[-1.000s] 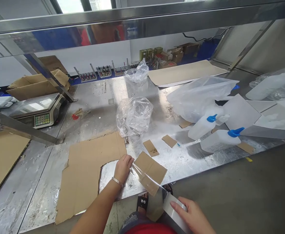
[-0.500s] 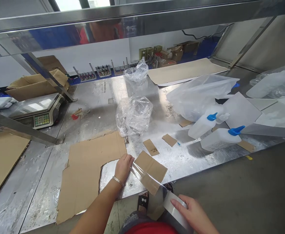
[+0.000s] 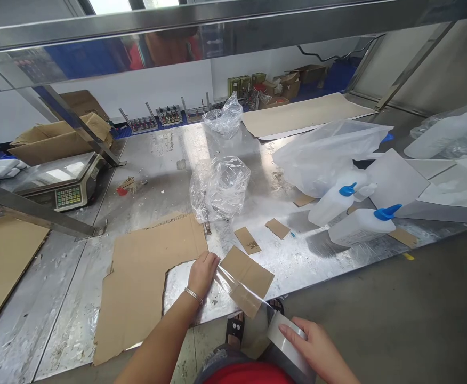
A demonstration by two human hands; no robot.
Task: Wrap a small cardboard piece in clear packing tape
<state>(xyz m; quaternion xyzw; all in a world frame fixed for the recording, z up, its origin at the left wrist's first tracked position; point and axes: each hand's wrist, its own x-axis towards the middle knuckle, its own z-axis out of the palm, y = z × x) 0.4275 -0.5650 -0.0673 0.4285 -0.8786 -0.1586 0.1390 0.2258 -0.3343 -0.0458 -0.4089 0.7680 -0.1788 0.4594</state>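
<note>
My left hand (image 3: 202, 273) is closed at the table's front part, its fingers pinching the free end of a strip of clear packing tape (image 3: 253, 294). The strip runs taut down and right to the tape roll (image 3: 286, 341), gripped by my right hand (image 3: 317, 346) beyond the table edge. Beneath the strip lies a rectangular piece of brown cardboard (image 3: 253, 272), which juts over the front edge. A large cut cardboard sheet (image 3: 137, 282) lies just left of my left hand. Two small cardboard scraps, one nearer (image 3: 247, 240) and one farther (image 3: 277, 229), lie behind the rectangular piece.
Crumpled clear plastic bags (image 3: 221, 189) sit mid-table. White bottles with blue caps (image 3: 359, 226) lie on the right beside a translucent bag (image 3: 325, 149). A scale (image 3: 69, 181) stands at the left near a metal post (image 3: 79, 128). A metal beam (image 3: 233, 40) crosses above the table.
</note>
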